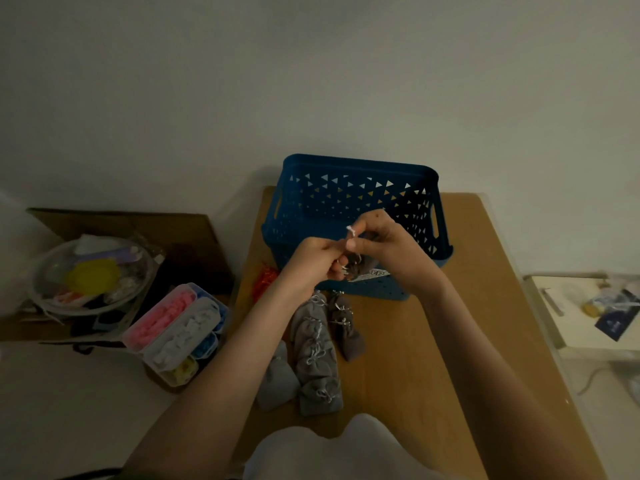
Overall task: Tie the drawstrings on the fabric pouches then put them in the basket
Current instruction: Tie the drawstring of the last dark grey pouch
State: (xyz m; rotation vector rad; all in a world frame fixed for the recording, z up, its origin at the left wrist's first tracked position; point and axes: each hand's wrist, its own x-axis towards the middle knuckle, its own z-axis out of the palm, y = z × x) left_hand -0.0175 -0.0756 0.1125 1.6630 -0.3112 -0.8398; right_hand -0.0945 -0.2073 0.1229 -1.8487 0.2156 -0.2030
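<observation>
Grey fabric pouch [355, 266] hangs before the blue basket [353, 188] near the far edge of the counter [450, 341], its white drawstrings [350, 231] pinched in the grip of left hand [313, 261] and right hand [388, 244]; a slack pull could leave the knot loose.

Wooden table [450, 341] under blue basket [346, 202], grey pouches [317, 358].
</observation>
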